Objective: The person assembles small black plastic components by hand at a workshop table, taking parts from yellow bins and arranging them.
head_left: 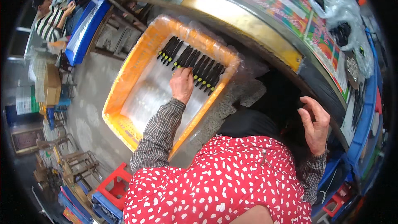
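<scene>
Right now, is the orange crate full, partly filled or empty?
Partly filled: black sticks line the far end of the crate; its pale bottom shows nearer.

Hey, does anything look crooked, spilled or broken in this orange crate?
Nothing looks spilled or broken. The black pieces lie side by side in a row by your left hand. The only untidy thing is the clear plastic liner: it bunches loosely over the orange crate's far rim.
</scene>
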### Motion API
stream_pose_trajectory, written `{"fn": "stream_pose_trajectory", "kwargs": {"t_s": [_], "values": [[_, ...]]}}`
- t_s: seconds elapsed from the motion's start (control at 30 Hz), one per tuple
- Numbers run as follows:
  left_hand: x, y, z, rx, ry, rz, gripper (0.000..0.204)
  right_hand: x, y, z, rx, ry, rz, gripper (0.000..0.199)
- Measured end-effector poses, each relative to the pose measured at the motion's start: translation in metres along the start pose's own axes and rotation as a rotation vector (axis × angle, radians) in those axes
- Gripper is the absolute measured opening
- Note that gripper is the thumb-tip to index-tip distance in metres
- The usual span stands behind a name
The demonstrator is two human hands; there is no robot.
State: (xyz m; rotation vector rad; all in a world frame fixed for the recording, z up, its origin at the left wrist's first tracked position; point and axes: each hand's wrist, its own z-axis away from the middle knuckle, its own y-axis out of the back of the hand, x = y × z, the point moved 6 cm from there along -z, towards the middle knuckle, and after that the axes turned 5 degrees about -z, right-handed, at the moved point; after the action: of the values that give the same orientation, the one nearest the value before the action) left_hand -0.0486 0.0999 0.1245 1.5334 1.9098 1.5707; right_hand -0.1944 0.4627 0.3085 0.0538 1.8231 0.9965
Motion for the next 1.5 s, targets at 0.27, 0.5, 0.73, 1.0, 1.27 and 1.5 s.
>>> {"fn": "stream_pose_trajectory", "kwargs": {"t_s": [0.27,0.5,0.73,1.0,1.27,1.5], "values": [[0.13,0.072,-0.051,0.059,-0.327,0.322,0.023,0.005,0.027,-0.003,0.086,0.046,-0.087,0.024],[0.235,0.105,-0.095,0.052,-0.522,0.344,0.019,0.005,0.058,0.01,0.135,0.057,-0.141,0.026],[0.25,0.067,-0.161,0.115,-0.54,0.086,0.012,0.01,0.081,0.025,0.219,0.057,-0.118,0.026],[0.263,0.041,-0.229,0.054,-0.479,-0.085,0.013,0.018,0.098,0.035,0.297,0.033,-0.088,0.025],[0.305,0.021,-0.219,0.028,-0.56,-0.053,0.013,0.026,0.107,0.036,0.368,0.015,-0.062,0.024],[0.304,0.035,-0.249,0.077,-0.585,-0.153,0.011,0.03,0.107,0.026,0.395,0.031,-0.107,0.021]]}}
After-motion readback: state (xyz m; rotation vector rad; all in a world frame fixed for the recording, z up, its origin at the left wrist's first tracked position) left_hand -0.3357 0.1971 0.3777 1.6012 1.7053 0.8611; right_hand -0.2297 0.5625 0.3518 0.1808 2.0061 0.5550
